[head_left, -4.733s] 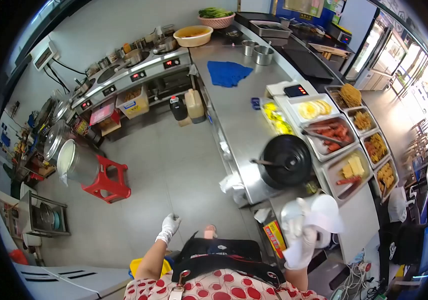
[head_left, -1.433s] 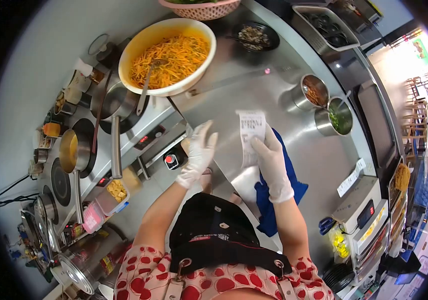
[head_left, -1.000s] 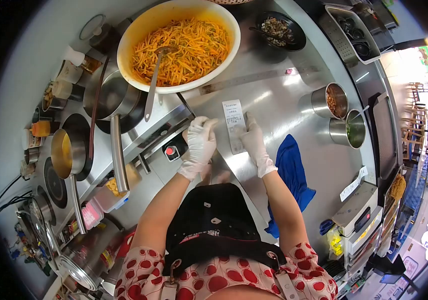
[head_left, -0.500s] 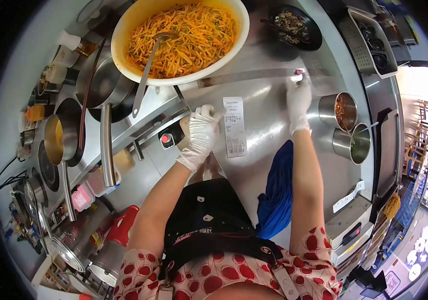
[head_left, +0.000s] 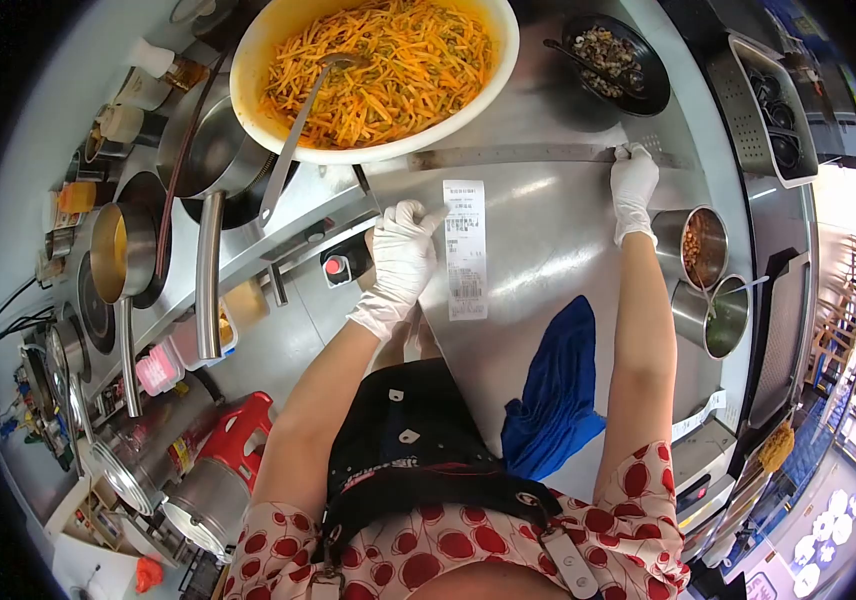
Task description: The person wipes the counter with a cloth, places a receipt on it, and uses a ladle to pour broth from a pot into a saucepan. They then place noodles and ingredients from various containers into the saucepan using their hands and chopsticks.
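My left hand, in a white glove, is closed with its fingers curled in. It sits at the left edge of the steel counter, fingertips right beside a long printed receipt that lies flat. My right hand, gloved too, reaches farther out with fingers pinched together over the dark metal strip across the counter. I cannot tell what is between those fingertips. A blue cloth lies crumpled left of my right forearm.
A large basin of orange shreds with a ladle stands at far left. A black bowl sits at far right. Two steel pots line the right edge. Pans with long handles project from the stove at left.
My right hand has moved to the right, and the small reddish thing seen at its fingertips no longer shows. My left hand stays beside the receipt. The whole view has shifted slightly.
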`<act>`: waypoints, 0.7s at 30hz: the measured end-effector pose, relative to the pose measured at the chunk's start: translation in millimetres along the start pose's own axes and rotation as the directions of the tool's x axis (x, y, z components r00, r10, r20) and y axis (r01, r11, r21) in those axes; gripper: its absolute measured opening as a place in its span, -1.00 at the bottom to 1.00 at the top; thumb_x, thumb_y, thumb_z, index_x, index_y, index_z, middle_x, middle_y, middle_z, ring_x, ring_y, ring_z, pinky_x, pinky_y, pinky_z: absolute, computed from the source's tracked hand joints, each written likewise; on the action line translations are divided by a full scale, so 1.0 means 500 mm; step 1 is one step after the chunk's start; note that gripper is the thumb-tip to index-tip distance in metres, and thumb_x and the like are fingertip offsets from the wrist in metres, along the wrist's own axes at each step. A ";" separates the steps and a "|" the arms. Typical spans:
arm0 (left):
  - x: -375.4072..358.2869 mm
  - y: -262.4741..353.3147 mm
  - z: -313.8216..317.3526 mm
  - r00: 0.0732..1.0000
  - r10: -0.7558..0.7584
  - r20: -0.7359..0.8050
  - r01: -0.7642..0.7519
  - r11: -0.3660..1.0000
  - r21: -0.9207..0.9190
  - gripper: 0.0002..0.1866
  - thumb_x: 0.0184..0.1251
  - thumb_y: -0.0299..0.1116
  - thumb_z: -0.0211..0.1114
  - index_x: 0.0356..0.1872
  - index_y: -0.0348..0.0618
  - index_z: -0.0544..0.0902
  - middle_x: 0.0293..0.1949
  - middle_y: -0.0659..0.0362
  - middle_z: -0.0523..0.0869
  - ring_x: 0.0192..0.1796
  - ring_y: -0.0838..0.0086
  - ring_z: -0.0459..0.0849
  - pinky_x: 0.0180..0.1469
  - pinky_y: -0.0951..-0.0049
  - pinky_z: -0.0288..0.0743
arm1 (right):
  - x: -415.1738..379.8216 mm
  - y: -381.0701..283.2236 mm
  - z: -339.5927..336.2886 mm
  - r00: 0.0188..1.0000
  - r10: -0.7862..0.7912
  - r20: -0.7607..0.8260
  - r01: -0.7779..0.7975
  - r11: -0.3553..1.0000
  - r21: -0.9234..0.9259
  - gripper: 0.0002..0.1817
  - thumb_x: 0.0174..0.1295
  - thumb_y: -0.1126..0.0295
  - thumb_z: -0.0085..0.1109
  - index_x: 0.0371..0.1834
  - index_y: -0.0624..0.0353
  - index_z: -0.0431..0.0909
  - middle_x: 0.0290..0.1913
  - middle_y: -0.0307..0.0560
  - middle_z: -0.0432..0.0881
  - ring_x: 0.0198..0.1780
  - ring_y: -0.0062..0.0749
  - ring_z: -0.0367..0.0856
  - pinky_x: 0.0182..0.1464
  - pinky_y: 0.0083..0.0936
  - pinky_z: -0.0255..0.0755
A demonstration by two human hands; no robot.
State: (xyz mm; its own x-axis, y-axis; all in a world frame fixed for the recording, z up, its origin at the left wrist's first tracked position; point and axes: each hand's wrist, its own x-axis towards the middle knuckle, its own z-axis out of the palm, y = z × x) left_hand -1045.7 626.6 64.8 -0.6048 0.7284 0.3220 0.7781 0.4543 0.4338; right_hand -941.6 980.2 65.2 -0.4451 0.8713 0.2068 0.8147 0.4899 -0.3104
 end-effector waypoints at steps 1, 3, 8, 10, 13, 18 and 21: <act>0.002 0.000 0.001 1.000 -0.007 -0.014 0.007 1.000 0.003 -0.55 -0.12 -0.57 0.21 -0.11 0.06 0.73 -0.25 0.12 0.53 -0.18 0.20 0.53 -0.16 0.24 0.41 | 0.002 0.006 0.003 0.999 -0.054 0.000 0.054 0.999 0.008 -0.77 0.23 0.21 0.18 -0.26 0.14 0.67 -0.25 0.12 0.69 -0.16 0.07 0.66 -0.08 -0.16 0.53; 0.006 0.002 0.001 1.000 -0.012 -0.026 0.012 1.000 0.006 -0.54 -0.14 -0.57 0.21 -0.12 0.07 0.73 -0.25 0.12 0.53 -0.19 0.20 0.53 -0.17 0.24 0.41 | 0.001 0.008 -0.004 0.998 -0.068 -0.002 0.068 0.997 0.020 -0.77 0.23 0.22 0.18 -0.27 0.14 0.67 -0.24 0.13 0.69 -0.15 0.08 0.66 -0.08 -0.17 0.53; 0.014 0.009 -0.004 0.999 -0.029 -0.019 0.030 1.000 0.008 -0.50 -0.14 -0.63 0.13 -0.08 0.00 0.70 -0.27 0.14 0.51 -0.17 0.21 0.50 -0.10 0.26 0.39 | -0.014 0.017 -0.030 0.997 -0.072 0.027 0.071 0.997 0.041 -0.77 0.23 0.24 0.18 -0.25 0.15 0.68 -0.22 0.16 0.68 -0.13 0.08 0.66 -0.06 -0.18 0.53; 0.016 0.008 -0.005 1.000 -0.030 -0.005 0.030 0.999 0.010 -0.50 -0.14 -0.63 0.13 -0.08 0.01 0.70 -0.26 0.14 0.51 -0.16 0.21 0.50 -0.10 0.26 0.39 | -0.025 0.018 -0.033 0.997 -0.070 0.030 0.069 0.997 0.034 -0.77 0.23 0.24 0.18 -0.22 0.15 0.69 -0.20 0.17 0.68 -0.12 0.08 0.66 -0.05 -0.19 0.53; 0.020 0.008 -0.006 1.000 -0.015 -0.005 0.015 1.000 0.018 -0.52 -0.13 -0.60 0.15 -0.10 0.02 0.71 -0.26 0.14 0.51 -0.18 0.21 0.50 -0.13 0.24 0.39 | -0.037 0.025 -0.028 0.997 -0.047 0.063 0.046 0.999 0.020 -0.75 0.22 0.25 0.19 -0.18 0.16 0.69 -0.19 0.17 0.68 -0.12 0.08 0.66 -0.04 -0.20 0.53; 0.019 0.007 -0.003 0.999 0.015 -0.039 -0.014 1.000 0.028 -0.55 -0.12 -0.58 0.16 -0.12 0.02 0.72 -0.27 0.12 0.51 -0.21 0.19 0.50 -0.17 0.22 0.39 | -0.048 0.040 -0.013 0.997 -0.054 0.061 0.050 0.996 0.067 -0.74 0.22 0.24 0.19 -0.16 0.17 0.68 -0.19 0.16 0.68 -0.11 0.08 0.66 -0.03 -0.23 0.52; 0.016 0.013 -0.010 0.999 -0.038 0.037 0.038 0.999 0.013 -0.48 -0.14 -0.64 0.14 -0.05 0.00 0.69 -0.21 0.11 0.53 -0.10 0.19 0.50 -0.04 0.24 0.39 | -0.064 0.015 -0.049 0.996 -0.016 0.084 0.008 0.996 0.092 -0.69 0.23 0.21 0.21 -0.10 0.18 0.66 -0.20 0.16 0.69 -0.12 0.07 0.66 -0.05 -0.25 0.52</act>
State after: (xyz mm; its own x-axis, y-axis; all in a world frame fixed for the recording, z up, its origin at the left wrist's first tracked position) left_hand -1046.3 632.6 74.5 -0.6274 0.7290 0.2736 0.7568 0.4884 0.4343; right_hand -912.0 955.2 79.0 -0.4875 0.8630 0.1326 0.7735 0.4973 -0.3929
